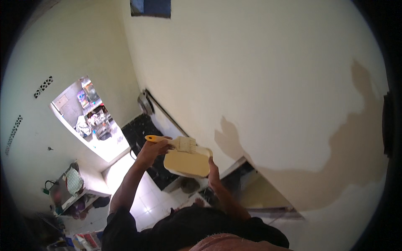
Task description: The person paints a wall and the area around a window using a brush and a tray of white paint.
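My left hand grips a wide paintbrush with a yellow-tipped handle. Its bristles, coated in cream paint, lie over the far rim of a shallow plastic container. Cream-yellow paint fills the container. At its right side, my right hand holds the container up by the edge. Beyond my hands rises a cream wall with shadows cast on it.
A bright doorway with stocked shelves opens at the left. Below it stands a shelf unit with cloths. A dark-tiled counter runs behind my left hand. A framed panel leans at lower right. A small window is above.
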`<state>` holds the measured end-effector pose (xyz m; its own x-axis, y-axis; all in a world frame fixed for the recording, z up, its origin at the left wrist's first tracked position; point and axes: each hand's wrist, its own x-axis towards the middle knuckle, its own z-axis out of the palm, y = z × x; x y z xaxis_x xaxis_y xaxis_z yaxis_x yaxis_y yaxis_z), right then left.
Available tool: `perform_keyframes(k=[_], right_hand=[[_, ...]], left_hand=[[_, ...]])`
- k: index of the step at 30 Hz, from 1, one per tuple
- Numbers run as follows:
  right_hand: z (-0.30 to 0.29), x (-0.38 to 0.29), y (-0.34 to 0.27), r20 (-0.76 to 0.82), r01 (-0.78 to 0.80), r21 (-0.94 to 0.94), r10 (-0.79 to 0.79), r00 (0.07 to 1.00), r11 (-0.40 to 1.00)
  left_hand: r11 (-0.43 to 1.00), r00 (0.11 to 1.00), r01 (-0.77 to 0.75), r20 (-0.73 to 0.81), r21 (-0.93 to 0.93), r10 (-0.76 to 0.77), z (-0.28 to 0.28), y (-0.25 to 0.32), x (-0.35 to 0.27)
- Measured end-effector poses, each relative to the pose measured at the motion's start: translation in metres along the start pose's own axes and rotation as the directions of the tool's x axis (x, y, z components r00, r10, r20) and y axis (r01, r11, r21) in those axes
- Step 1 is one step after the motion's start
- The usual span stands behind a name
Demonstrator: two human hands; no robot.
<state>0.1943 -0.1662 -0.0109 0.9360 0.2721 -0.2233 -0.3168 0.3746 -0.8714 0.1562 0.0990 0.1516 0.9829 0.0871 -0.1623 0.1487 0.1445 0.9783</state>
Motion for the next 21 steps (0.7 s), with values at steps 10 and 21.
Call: perform_keyframes(k=[10,21], right_hand=[[0.007,-0.003,-0.038,0.026,-0.047,-0.147,0.051,0.998,0.988],[0.016,0.000,-0.028,0.064,-0.049,-0.032,0.051,0.997,0.998]], left_hand=[[0.903,0.994,0.036,0.106,-0.429,0.011,-0.035,0.052,0.039],[0.992,0.990,0.129,-0.048,-0.008,-0.130,-0.017,-0.020,0.012]])
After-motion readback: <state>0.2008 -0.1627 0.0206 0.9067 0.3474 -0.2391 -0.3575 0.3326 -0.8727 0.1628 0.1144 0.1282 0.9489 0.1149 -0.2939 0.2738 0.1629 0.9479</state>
